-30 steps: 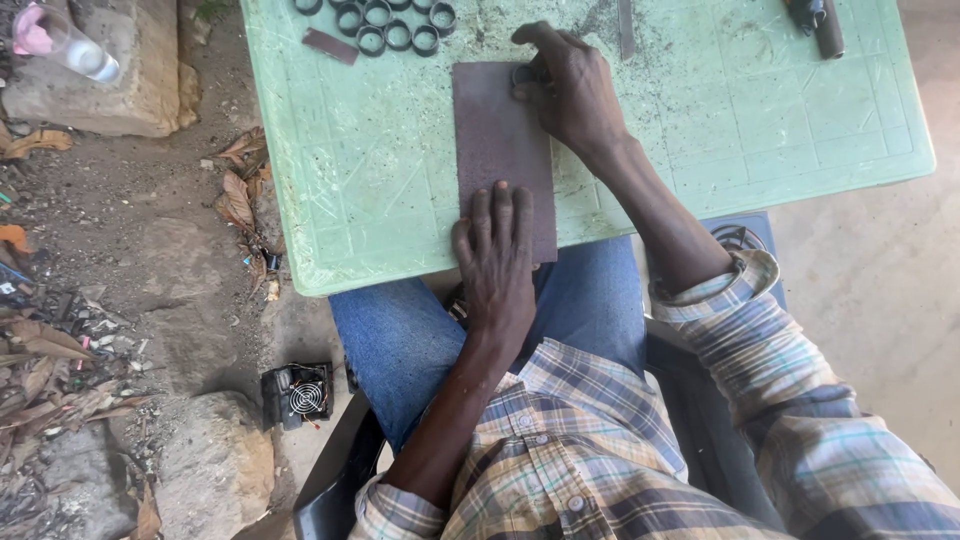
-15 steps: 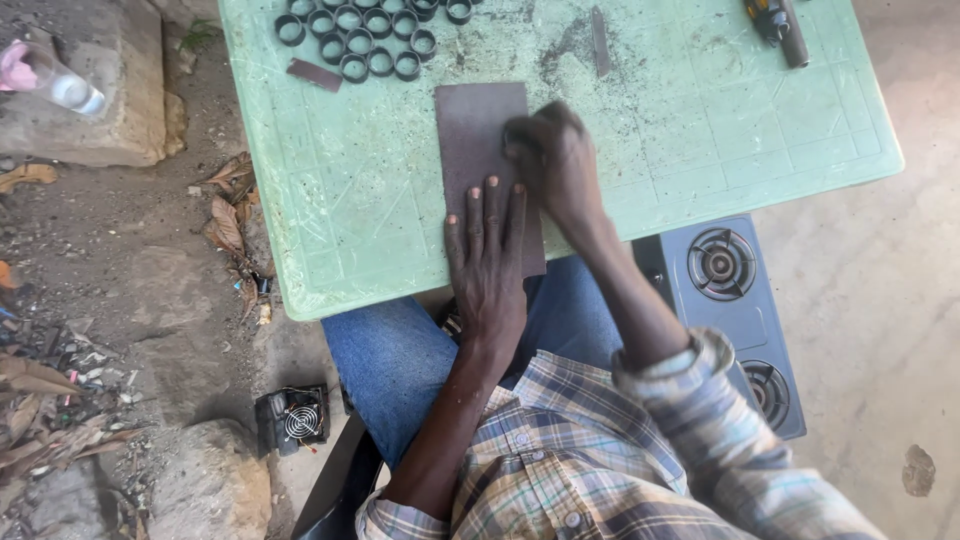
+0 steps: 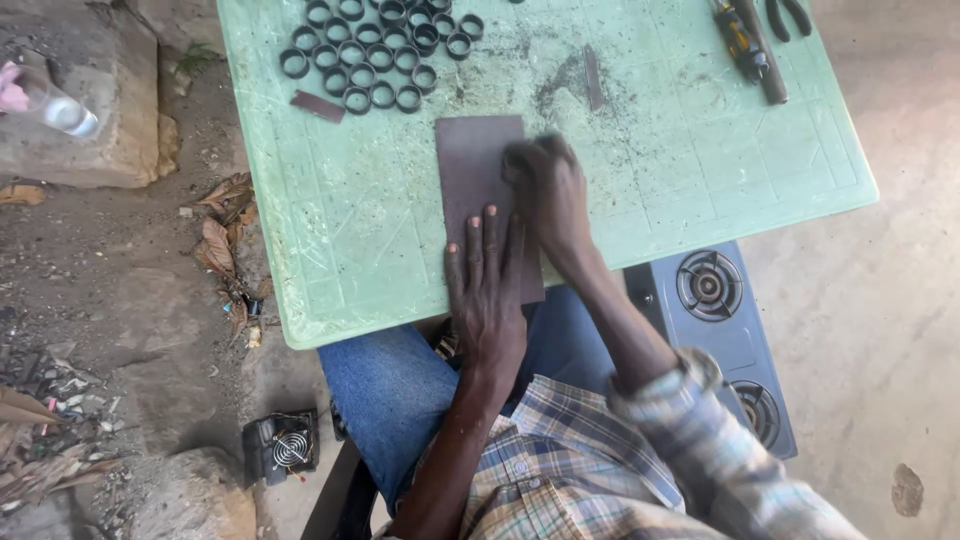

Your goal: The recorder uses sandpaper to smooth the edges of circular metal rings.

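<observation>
A dark brown rectangular sheet lies on a pale green gridded board resting over my lap. My left hand lies flat on the sheet's near end, fingers slightly apart, pinning it down. My right hand is on the sheet's right side. It is motion-blurred with its fingers bunched downward, and whatever is under the fingertips is hidden. Several black rings are grouped on the board beyond the sheet.
A small brown strip and a grey strip lie on the board, with hand tools at its far right corner. A grey two-burner stove sits on the floor at right. A small fan, stones and debris lie at left.
My right hand has slid along the sheet from its far end toward me, ending beside my left hand. The left hand stayed flat on the sheet. The camera view shifted.
</observation>
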